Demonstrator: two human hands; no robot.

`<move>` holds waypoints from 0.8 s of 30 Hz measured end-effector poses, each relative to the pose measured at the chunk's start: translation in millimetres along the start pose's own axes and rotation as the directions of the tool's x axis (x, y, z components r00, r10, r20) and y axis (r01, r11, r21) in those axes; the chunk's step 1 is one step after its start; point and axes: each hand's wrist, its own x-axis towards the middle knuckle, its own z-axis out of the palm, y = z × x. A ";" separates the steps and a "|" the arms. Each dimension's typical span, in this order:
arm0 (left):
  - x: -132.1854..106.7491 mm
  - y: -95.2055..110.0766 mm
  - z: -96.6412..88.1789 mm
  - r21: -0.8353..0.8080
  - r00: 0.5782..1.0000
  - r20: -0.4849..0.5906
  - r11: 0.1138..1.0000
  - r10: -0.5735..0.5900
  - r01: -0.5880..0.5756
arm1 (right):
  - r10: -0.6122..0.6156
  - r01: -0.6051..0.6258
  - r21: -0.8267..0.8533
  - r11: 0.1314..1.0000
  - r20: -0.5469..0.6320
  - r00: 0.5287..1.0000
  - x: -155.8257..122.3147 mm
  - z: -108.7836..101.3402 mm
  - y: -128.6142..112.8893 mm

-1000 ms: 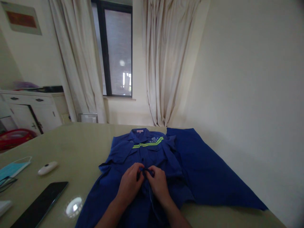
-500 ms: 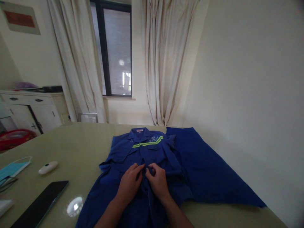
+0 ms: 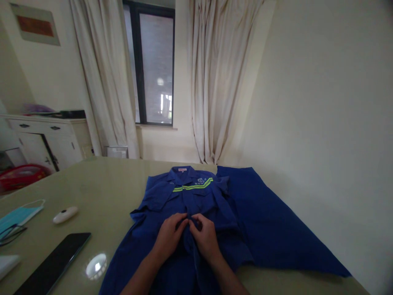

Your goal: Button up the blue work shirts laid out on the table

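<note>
While blue work shirt [image 3: 196, 201] lies face-up on tabletop [image 3: 101, 186], left hand [image 3: 170, 234] and right hand [image 3: 205, 237] pinch front placket [image 3: 188, 208], seemingly buttoning; next move calls for edges aligned.

Can't read a word, tbh
Can spot a round emblem [image 3: 200, 180] and pale characters [image 3: 200, 183] on the blue shirt [image 3: 190, 202], plus a collar label [image 3: 182, 169], too tiny to decipher.

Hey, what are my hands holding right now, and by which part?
The shirt: your left hand and right hand appear to pinch its front opening, below the stripe. The exact bit between them is hidden.
</note>
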 end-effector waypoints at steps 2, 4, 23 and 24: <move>0.9 -3.2 1.0 -0.025 1.000 0.011 1.000 0.007 -0.006 | 0.004 -0.004 -0.009 1.000 -0.006 1.000 -0.5 0.5 -0.3; 1.4 -4.7 1.7 -0.024 1.000 -0.001 1.000 0.020 -0.020 | 0.009 -0.009 -0.030 1.000 -0.009 1.000 -0.9 1.1 -0.4; 4.4 2.0 -2.8 -0.152 0.992 0.107 0.987 0.063 -0.046 | 0.040 -0.049 -0.110 0.993 -0.081 0.996 1.1 4.0 6.8; 4.1 4.2 -3.9 -0.162 0.989 0.128 0.986 0.068 -0.047 | 0.049 -0.060 -0.104 0.993 -0.107 0.993 2.5 3.2 9.0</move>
